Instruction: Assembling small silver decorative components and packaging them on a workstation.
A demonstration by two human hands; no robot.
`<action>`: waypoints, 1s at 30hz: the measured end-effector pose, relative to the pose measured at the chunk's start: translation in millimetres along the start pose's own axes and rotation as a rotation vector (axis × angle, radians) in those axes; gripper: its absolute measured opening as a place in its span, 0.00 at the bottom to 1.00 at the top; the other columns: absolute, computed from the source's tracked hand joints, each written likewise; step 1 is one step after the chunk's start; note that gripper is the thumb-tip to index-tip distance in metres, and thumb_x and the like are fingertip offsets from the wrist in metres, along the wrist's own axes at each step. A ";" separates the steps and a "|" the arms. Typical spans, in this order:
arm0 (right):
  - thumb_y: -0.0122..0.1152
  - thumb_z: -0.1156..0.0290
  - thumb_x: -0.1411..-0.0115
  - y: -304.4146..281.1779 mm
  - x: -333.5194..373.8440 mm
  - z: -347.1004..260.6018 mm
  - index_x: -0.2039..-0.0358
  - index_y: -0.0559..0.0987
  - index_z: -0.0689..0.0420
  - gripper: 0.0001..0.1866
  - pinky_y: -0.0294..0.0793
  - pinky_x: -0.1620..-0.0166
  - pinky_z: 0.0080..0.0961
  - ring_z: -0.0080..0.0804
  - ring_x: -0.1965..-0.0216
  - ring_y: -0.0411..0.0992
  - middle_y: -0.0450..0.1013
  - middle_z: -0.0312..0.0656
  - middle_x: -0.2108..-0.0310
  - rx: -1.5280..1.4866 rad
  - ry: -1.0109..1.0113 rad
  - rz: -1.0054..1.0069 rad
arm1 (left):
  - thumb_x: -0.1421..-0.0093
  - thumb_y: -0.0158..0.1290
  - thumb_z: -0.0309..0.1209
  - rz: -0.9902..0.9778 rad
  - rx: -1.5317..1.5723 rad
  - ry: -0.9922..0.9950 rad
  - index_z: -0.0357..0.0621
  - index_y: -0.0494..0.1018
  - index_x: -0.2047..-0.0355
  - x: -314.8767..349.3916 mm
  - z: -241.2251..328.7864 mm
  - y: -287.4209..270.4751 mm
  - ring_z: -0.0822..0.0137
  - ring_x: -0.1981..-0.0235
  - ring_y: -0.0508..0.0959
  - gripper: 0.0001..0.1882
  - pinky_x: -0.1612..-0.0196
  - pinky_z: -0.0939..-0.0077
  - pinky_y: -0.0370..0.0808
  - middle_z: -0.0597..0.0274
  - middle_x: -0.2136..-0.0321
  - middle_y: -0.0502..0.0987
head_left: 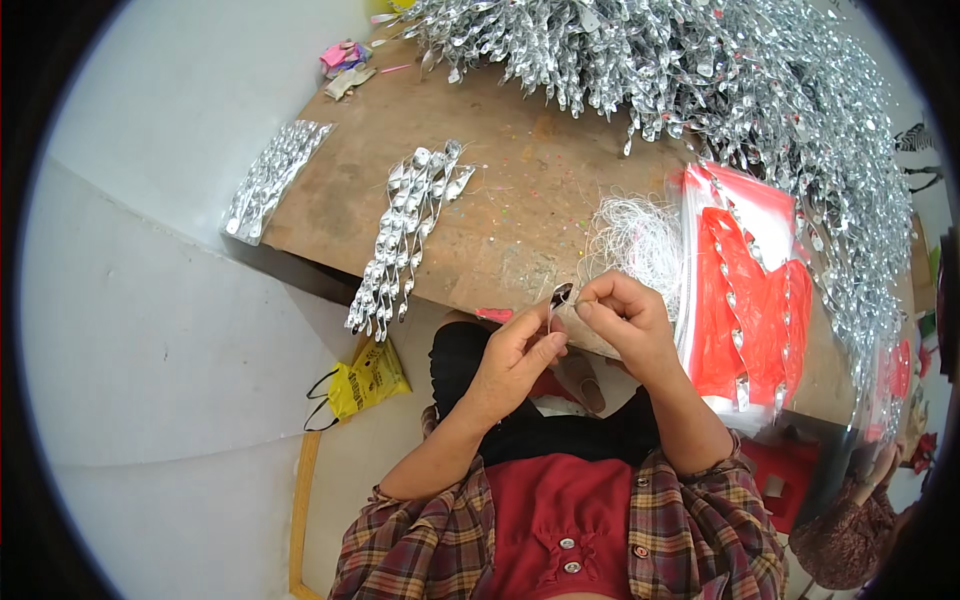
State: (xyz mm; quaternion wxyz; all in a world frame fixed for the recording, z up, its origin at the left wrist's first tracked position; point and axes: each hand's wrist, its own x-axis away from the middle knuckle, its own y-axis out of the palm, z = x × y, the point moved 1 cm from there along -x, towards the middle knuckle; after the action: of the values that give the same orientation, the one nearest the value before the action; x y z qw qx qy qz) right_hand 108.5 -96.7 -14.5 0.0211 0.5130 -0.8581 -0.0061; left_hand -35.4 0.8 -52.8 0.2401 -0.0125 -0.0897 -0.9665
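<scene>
Over the table's near edge, my left hand (513, 368) pinches a small shiny silver foil piece (561, 295) between thumb and fingers. Close beside it, my right hand (632, 322) has its thumb and forefinger pressed together on what looks like a thin pale string; most of it is too fine to see. The two hands almost meet at the foil piece. A tangle of white string (635, 240) lies just beyond my right hand. To the left, a bunch of twisted silver foil strips (405, 225) lies on the table, its ends hanging over the edge.
A large heap of silver foil strands (640, 60) covers the table's (530, 190) far right. Red and clear plastic bags (745, 320) lie at right, foil strips across them. More foil strips (275, 180) rest at the left edge. A yellow bag (368, 385) stands below. Another person's sleeve (845, 540) shows lower right.
</scene>
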 end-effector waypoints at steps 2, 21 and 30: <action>0.57 0.75 0.44 0.1 -0.2 0.8 0.70 0.73 0.59 0.03 0.52 0.76 0.10 0.08 0.79 0.57 0.65 0.25 0.79 0.004 -0.004 -0.002 | 0.37 0.48 0.31 -0.002 0.000 0.001 0.37 0.66 0.55 -0.1 0.0 0.1 0.76 0.65 0.72 0.13 0.62 0.81 0.71 0.65 0.64 0.71; 0.56 0.75 0.43 -0.5 -0.2 5.2 0.71 0.73 0.60 0.03 0.57 0.74 0.10 0.09 0.77 0.60 0.67 0.26 0.78 -0.048 0.028 0.003 | 0.38 0.49 0.31 -0.002 0.010 0.025 0.36 0.65 0.50 2.7 -0.2 0.1 0.76 0.66 0.71 0.18 0.62 0.82 0.70 0.66 0.65 0.70; 0.57 0.74 0.43 3.8 -1.1 2.4 0.70 0.73 0.60 0.04 0.58 0.75 0.11 0.10 0.79 0.61 0.67 0.29 0.80 0.292 -0.095 0.045 | 0.39 0.51 0.30 0.031 -0.166 0.140 0.36 0.67 0.56 1.5 -5.9 0.7 0.78 0.68 0.70 0.13 0.64 0.84 0.69 0.67 0.68 0.69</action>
State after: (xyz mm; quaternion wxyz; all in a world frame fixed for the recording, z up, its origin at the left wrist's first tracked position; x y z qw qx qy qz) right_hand 105.6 -94.0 -16.8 -0.0943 0.4902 -0.8612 0.0951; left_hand -36.2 -1.6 -58.4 0.2587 0.0336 0.0080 -0.9653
